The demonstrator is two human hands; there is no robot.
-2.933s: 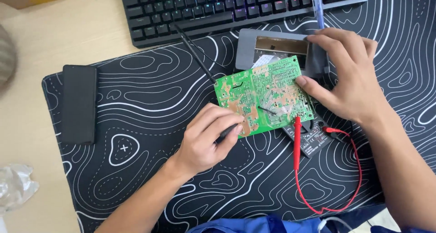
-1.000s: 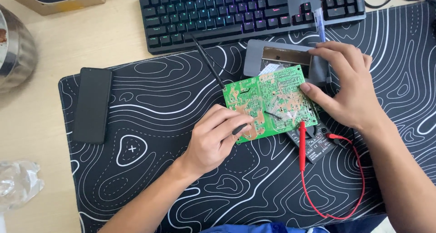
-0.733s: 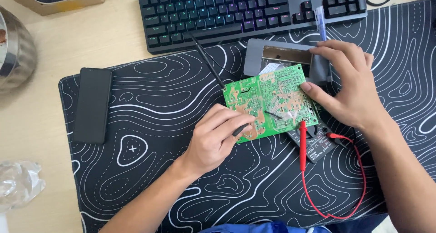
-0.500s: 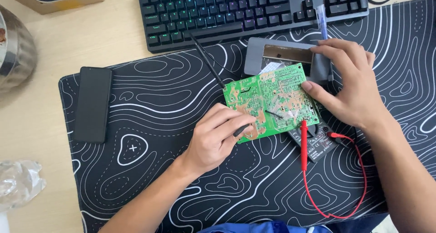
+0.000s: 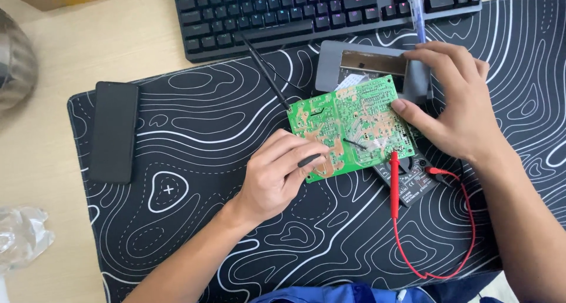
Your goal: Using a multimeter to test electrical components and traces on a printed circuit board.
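From the head view, a green circuit board [image 5: 354, 126] lies tilted near the middle of a black desk mat [image 5: 194, 132] with white contour lines, which covers most of the pale tabletop [image 5: 88, 49]. The left hand [image 5: 277, 176] sits at the board's near left corner, its fingers [image 5: 306, 148] pinched narrow around a black probe [image 5: 339, 146] whose tip rests on the board's copper side. The right hand [image 5: 454, 105] steadies the board's right edge, thumb pressed to the edge and the other fingers curled loosely over a grey tray [image 5: 365, 64] just beyond the board. A red probe [image 5: 394, 182] lies on a dark multimeter [image 5: 413, 179] partly tucked under the board's near right corner, and its red lead [image 5: 460, 244] loops toward the near edge. A black keyboard [image 5: 318, 11] stands at the far side, and a dark phone [image 5: 113, 132] lies well apart on the mat's left.
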